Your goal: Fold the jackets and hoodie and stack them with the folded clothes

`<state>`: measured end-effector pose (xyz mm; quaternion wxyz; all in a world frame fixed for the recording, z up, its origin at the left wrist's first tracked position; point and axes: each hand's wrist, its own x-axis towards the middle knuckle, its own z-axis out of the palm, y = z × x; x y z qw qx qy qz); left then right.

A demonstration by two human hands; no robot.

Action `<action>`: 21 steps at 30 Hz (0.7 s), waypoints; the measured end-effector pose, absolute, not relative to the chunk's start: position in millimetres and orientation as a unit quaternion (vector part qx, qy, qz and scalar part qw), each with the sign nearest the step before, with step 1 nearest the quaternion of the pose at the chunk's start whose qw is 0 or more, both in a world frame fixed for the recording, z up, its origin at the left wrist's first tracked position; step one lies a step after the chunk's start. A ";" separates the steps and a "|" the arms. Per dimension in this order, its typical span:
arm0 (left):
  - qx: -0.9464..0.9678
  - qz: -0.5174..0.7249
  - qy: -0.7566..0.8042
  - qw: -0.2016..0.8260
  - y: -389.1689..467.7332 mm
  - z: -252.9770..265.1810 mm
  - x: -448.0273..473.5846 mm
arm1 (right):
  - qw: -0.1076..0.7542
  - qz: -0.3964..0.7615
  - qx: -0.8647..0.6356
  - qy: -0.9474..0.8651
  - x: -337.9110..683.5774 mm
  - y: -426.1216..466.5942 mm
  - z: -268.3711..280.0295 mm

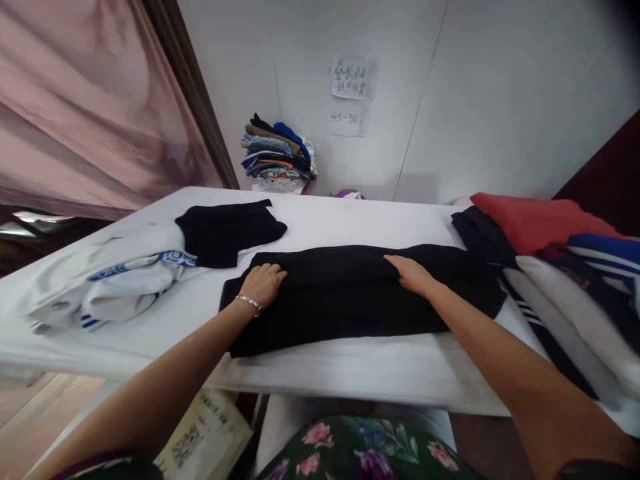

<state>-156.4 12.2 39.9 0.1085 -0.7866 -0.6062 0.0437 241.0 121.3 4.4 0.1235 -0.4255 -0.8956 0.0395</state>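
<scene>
A black garment (340,300), folded into a long strip, lies crosswise on the white table in front of me. My left hand (263,283), with a silver bracelet at the wrist, is on its left end, fingers curled into the cloth. Right of the middle, my right hand (407,273) grips the upper layer near the far edge; some of its fingertips are hidden in the fabric. The cloth's right end spreads out past my right forearm.
A white and black garment with blue lettering (120,273) lies loosely at the left of the table (345,217). Assorted clothes, a red one (540,220) among them, are heaped at the right. A folded stack (280,157) stands by the wall, near paper notes (353,79).
</scene>
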 end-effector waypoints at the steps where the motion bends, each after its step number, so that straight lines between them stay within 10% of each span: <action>1: -0.785 0.043 -0.610 0.104 11.9 38.9 -157.0 | 0.134 0.056 -0.424 -0.894 242.2 122.2 3.2; 10: -0.732 -0.145 -0.656 0.112 -35.3 40.1 -165.5 | 0.282 0.052 -0.424 -0.859 274.5 35.8 13.3; 21: -0.551 -0.115 -0.826 -0.013 -82.9 27.6 -160.3 | 0.107 0.052 -0.585 -0.802 336.1 47.4 -5.3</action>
